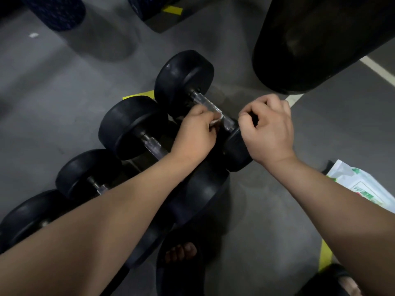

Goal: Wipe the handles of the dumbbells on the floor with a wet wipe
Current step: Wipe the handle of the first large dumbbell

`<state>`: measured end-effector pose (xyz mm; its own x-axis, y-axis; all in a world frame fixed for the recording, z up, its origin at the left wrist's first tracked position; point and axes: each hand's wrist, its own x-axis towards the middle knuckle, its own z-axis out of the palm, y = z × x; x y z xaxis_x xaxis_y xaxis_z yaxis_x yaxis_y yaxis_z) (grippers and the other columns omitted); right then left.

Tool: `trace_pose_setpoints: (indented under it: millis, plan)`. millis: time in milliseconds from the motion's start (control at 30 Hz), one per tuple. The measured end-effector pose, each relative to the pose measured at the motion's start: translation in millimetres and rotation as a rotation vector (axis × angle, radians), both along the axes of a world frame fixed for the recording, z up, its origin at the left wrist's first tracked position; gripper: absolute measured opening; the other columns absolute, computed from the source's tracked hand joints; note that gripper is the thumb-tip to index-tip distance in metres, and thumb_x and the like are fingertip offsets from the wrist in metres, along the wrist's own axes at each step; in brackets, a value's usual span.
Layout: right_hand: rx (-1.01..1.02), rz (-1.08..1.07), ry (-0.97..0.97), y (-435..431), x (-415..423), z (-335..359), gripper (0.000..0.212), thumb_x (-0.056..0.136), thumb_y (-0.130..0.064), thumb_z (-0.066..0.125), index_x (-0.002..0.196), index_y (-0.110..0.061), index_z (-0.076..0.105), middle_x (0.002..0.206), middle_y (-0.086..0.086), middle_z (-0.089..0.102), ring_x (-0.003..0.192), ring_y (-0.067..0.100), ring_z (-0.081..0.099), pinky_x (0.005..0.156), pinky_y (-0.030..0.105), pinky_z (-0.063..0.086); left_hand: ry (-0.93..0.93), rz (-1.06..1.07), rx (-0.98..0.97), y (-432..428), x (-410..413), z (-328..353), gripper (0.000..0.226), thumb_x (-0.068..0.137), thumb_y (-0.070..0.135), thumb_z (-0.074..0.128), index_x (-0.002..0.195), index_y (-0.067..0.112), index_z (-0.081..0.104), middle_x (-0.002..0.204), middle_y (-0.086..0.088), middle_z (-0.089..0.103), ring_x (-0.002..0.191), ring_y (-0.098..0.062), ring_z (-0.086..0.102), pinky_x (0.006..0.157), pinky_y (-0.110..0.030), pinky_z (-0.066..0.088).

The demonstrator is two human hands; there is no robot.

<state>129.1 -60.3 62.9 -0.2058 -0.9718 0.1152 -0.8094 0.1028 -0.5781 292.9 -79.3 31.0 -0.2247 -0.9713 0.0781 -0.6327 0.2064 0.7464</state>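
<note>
Pinching a wet wipe [216,120], left hand [195,134] presses it on the metal handle [203,102] of the farthest dumbbell [183,79], centre frame. Three more dumbbells [132,127] run in a row from there down to lower left on the grey floor [53,92]. Right hand [268,129], just right of the left, has fingers curled, gripping that dumbbell's near head [234,146]. Big black cylinder [320,39] upper right. Wipes pack [363,189] lies on floor at right edge, apart from dumbbells.
</note>
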Motion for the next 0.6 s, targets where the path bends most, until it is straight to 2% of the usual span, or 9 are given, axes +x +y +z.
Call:
trace_pose_setpoints:
  millis: [67,167,200,300,367,400,467,533,600]
  plan:
    - [-0.019,-0.002,-0.038,0,-1,-1,0.026,0.084,-0.036,0.048,0.082,-0.025,0.071,0.097,-0.01,0.055,0.101,0.017,0.045,0.086,0.029,0.041,-0.044,-0.08,-0.036,0,2,4,0.03,0.084,-0.007,0.064,0.109,0.004,0.075,0.107,-0.009,0.062,0.097,-0.016,0.061,0.094,-0.014,0.046]
    - [-0.051,-0.012,-0.078,2,-2,-3,0.027,0.083,-0.032,0.047,0.085,-0.024,0.072,0.097,-0.01,0.057,0.1,0.017,0.047,0.085,0.023,0.036,-0.17,-0.244,-0.116,1,2,8,0.017,0.08,-0.008,0.059,0.087,-0.002,0.073,0.095,-0.012,0.06,0.084,-0.025,0.061,0.077,-0.036,0.054]
    - [-0.058,-0.015,-0.085,2,-3,-3,0.027,0.083,-0.031,0.047,0.086,-0.023,0.072,0.098,-0.009,0.058,0.101,0.017,0.048,0.085,0.022,0.035,-0.203,-0.249,-0.146,0,2,6,0.015,0.081,-0.007,0.059,0.086,-0.002,0.073,0.094,-0.011,0.06,0.082,-0.026,0.06,0.073,-0.038,0.054]
    - [-0.059,-0.032,-0.11,2,-2,-2,0.025,0.082,-0.026,0.045,0.096,-0.018,0.065,0.101,-0.006,0.059,0.101,0.018,0.048,0.083,0.021,0.033,-0.159,-0.054,-0.159,-11,6,-2,0.014,0.092,0.007,0.063,0.098,0.004,0.075,0.094,-0.001,0.057,0.082,-0.01,0.055,0.08,-0.03,0.054]
    - [-0.091,-0.073,-0.167,3,-1,-2,0.024,0.079,-0.022,0.046,0.096,-0.012,0.059,0.102,-0.002,0.054,0.097,0.016,0.049,0.081,0.021,0.034,-0.126,0.034,-0.17,-15,7,-3,0.012,0.096,0.012,0.065,0.096,0.005,0.075,0.094,0.0,0.055,0.081,-0.011,0.056,0.08,-0.027,0.054]
    - [-0.114,-0.101,-0.198,4,0,-2,0.021,0.078,-0.02,0.046,0.093,-0.009,0.057,0.101,0.0,0.051,0.095,0.016,0.049,0.081,0.02,0.036,-0.12,0.001,-0.157,-15,6,-4,0.013,0.097,0.012,0.063,0.097,0.004,0.074,0.095,-0.002,0.056,0.081,-0.014,0.058,0.08,-0.029,0.055]
    - [-0.13,-0.145,-0.221,5,1,-1,0.016,0.078,-0.019,0.047,0.089,-0.008,0.053,0.1,0.003,0.047,0.094,0.018,0.048,0.084,0.022,0.039,-0.179,-0.157,-0.114,-9,3,2,0.018,0.097,0.009,0.056,0.103,0.005,0.073,0.101,-0.008,0.058,0.085,-0.022,0.06,0.08,-0.034,0.054]
    - [-0.107,-0.17,-0.199,7,4,0,0.014,0.08,-0.019,0.048,0.09,-0.01,0.052,0.1,0.004,0.048,0.097,0.02,0.048,0.089,0.031,0.042,-0.217,-0.256,-0.135,-7,2,7,0.024,0.095,0.007,0.055,0.11,0.004,0.073,0.102,-0.012,0.059,0.087,-0.028,0.062,0.078,-0.037,0.056]
    - [-0.094,-0.174,-0.171,14,8,0,0.018,0.084,-0.021,0.049,0.097,-0.01,0.054,0.105,0.004,0.05,0.102,0.024,0.049,0.094,0.038,0.043,-0.259,-0.182,-0.126,-11,5,7,0.021,0.099,0.014,0.056,0.11,0.005,0.072,0.103,-0.011,0.059,0.087,-0.026,0.061,0.078,-0.038,0.055]
